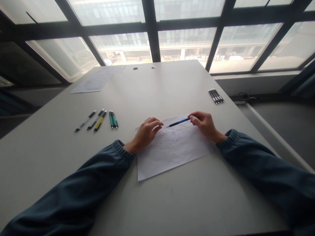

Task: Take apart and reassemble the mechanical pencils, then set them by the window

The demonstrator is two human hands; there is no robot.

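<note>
A blue and black pen (179,122) is held above a sheet of paper by my right hand (203,124), whose fingers pinch its right end. The pen's tip points left, toward my left hand (148,132). That hand is over the sheet's upper left part, thumb and fingers slightly apart, with nothing seen between them. The white sheet (172,157) lies tilted on the table and bears many small scribbled marks around its middle.
On the white table (157,203), a grey, a black and a yellow pen (100,121) lie at left, beside green pens (113,119). Several black pens (216,96) lie together at right. Other papers (91,80) are at the far left, near the windows.
</note>
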